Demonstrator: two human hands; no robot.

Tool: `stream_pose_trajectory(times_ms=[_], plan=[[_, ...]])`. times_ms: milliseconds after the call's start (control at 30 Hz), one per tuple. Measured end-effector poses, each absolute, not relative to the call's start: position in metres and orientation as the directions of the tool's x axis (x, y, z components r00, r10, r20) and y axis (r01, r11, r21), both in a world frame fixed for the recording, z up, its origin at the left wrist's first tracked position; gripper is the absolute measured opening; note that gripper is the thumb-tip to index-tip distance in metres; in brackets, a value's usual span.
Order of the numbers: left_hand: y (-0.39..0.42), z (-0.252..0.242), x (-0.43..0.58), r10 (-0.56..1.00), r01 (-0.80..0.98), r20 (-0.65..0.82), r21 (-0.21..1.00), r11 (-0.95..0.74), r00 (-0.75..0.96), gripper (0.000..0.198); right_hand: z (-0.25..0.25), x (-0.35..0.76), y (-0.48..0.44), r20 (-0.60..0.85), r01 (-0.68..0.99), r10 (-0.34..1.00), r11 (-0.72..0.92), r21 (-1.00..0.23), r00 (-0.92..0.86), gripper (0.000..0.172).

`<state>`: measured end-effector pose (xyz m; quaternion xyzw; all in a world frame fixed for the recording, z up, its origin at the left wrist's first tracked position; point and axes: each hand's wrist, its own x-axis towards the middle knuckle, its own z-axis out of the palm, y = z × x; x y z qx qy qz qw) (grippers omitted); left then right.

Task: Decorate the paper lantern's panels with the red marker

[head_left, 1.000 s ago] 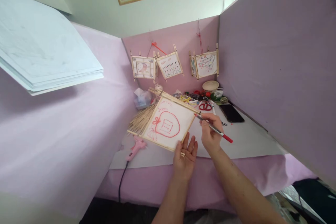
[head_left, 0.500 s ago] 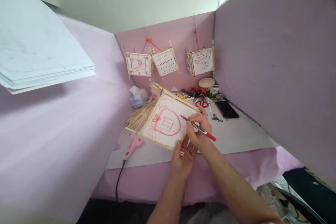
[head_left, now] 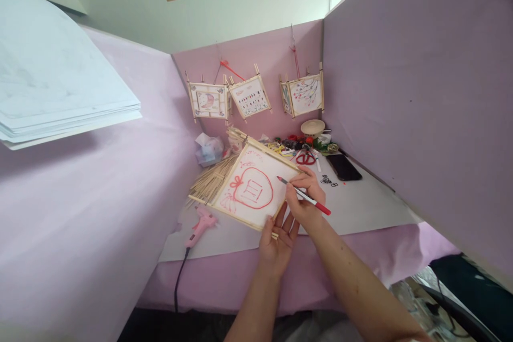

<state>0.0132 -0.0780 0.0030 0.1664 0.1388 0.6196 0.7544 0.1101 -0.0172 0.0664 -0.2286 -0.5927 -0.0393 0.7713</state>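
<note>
A stick-framed paper panel (head_left: 262, 214) is tilted above the table, with a red-outlined round shape, a bow and smaller red marks drawn on it. My left hand (head_left: 276, 240) grips its lower right corner, thumb on the front and fingers beneath. In my right hand (head_left: 306, 197) is a red marker (head_left: 308, 199), pinched between thumb and fingers. The marker's red tip points left over the blank right part of the paper; whether it touches, I cannot tell. The right hand lies close to the panel's right edge.
A pink glue gun (head_left: 201, 226) with a black cord lies left, below a pile of thin sticks (head_left: 208, 181). Red-handled scissors (head_left: 305, 157), small black rings (head_left: 327, 180) and a phone (head_left: 343, 167) lie right. Framed paper lanterns (head_left: 306, 95) hang behind. Stacked paper (head_left: 68, 75) juts in upper left.
The whole view has shifted slightly. My hands, the panel and the marker keep nearly the same pose, and I see no clear new mark on the paper.
</note>
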Motion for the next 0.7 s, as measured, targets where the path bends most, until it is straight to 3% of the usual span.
stream_pose_trajectory(times_ms=[333, 567, 700], plan=[[-0.078, 0.001, 0.012, 0.979, -0.901, -0.025, 0.386, 0.198, 0.204, 0.035, 0.073, 0.121, -0.014, 0.959, 0.347, 0.191, 0.902, -0.255, 0.21, 0.019], [-0.077, -0.002, 0.012, 0.974, -0.901, -0.011, 0.376, 0.216, 0.228, 0.034, 0.073, 0.128, -0.012, 0.863, 0.219, 0.273, 0.894, -0.39, 0.425, 0.009], [-0.078, -0.001, 0.013, 0.969, -0.902, -0.01, 0.362, 0.233, 0.246, 0.035, 0.068, 0.128, -0.011, 0.877, 0.161, 0.272, 0.92, -0.358, 0.395, 0.012]])
